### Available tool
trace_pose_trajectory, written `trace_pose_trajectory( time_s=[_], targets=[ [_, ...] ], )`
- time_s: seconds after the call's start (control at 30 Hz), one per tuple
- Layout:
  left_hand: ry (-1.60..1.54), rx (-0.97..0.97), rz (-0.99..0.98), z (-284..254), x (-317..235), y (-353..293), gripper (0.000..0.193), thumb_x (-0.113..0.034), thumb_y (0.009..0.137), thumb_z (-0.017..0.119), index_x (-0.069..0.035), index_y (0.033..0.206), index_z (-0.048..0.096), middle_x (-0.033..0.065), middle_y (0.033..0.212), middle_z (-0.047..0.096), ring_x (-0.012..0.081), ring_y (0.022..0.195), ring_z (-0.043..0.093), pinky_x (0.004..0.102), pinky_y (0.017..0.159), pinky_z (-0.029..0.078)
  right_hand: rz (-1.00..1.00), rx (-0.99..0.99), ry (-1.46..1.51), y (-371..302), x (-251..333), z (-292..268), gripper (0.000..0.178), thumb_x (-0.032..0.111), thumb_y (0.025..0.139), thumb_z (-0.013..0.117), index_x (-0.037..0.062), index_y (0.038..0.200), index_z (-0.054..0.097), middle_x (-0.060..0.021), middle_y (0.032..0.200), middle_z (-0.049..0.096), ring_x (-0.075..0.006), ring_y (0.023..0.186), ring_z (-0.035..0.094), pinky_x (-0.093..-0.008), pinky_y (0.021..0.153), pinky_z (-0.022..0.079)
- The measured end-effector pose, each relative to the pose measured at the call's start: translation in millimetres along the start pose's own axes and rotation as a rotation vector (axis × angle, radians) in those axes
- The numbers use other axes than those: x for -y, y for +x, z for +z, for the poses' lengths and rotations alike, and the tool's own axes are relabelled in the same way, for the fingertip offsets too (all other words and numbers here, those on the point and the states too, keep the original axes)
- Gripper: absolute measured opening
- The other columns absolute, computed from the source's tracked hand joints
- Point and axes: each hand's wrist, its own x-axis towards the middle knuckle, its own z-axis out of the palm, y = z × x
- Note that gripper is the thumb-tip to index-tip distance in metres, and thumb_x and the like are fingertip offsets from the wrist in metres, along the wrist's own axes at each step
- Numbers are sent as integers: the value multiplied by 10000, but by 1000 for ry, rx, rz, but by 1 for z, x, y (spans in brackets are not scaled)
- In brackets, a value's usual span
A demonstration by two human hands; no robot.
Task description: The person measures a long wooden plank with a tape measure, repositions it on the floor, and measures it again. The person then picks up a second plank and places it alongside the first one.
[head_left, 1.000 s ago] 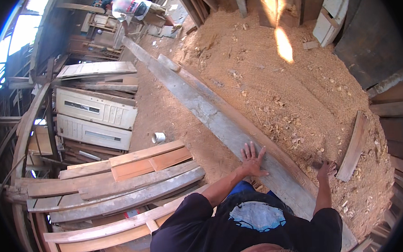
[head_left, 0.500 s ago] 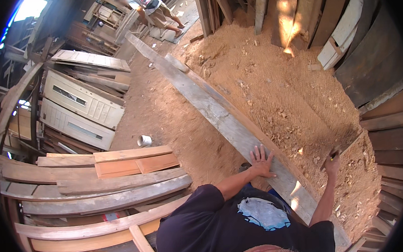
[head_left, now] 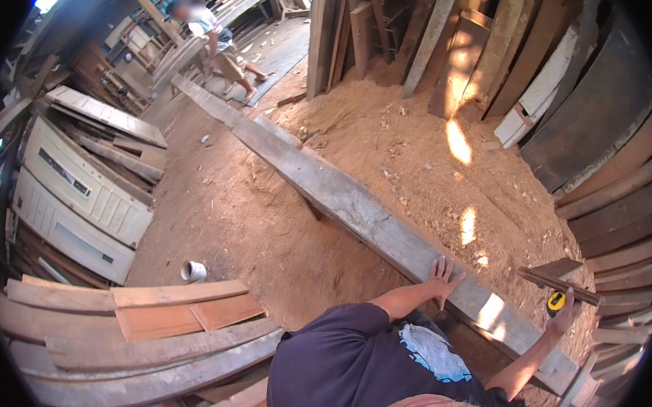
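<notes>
A long, weathered grey plank (head_left: 356,209) runs from the far left down past my body to the lower right. My left hand (head_left: 442,281) lies on its upper face, fingers spread, holding nothing. Beyond the plank's right edge, my right hand (head_left: 563,314) is closed around a yellow tape measure (head_left: 555,303). Against that same hand is a dark wooden strip (head_left: 570,287) with a flat piece joined to it, square-like in shape. Whether the fingers also grip this strip is hard to see.
Sawdust (head_left: 382,148) covers the ground around the plank. Stacked boards (head_left: 163,348) lie at left, near a white can (head_left: 193,271) and panelled doors (head_left: 79,189). Boards (head_left: 503,51) lean at the back right. Another person (head_left: 219,49) bends over at the far end.
My view has turned and the scene has shifted. My right hand has swung so the tape measure and dark strip show plainly. My left hand stays on the plank. The other person has changed posture.
</notes>
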Motion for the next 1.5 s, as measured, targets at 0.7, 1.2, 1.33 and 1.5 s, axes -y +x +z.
trace_pose_trajectory(
  time_s=[0.7,1.2,1.33,1.5],
  targets=[
    [381,50,-88,7,-31,27,1207,-366,707,798,-156,1556,-34,398,1520,-137,617,1382,-130,703,1087,-39,274,-908,-642,-347,-43,-210,227,79,825,689,24,1040,640,-56,971,661,-129,902,605,-289,822,482],
    [567,-93,-129,39,-29,35,1153,-152,715,755,-133,1553,-35,400,1523,-35,598,1399,16,682,1114,110,1142,-410,-951,-470,-318,-317,320,217,822,618,50,1084,541,-224,1022,630,-423,1017,579,-516,848,470],
    [635,-96,25,39,0,36,1136,-146,717,748,-64,1542,-29,404,1519,-21,580,1405,23,633,1144,80,1203,-111,-1026,-483,-392,-341,288,179,811,593,85,1082,563,-177,1047,622,-399,1045,578,-511,854,489],
    [639,-101,140,46,-13,41,1087,-132,737,716,22,1518,-24,399,1521,2,546,1422,18,607,1157,31,1153,16,-1136,-506,-482,-340,238,121,840,550,108,1073,595,-130,1060,659,-329,1066,593,-474,872,482]
  ],
)
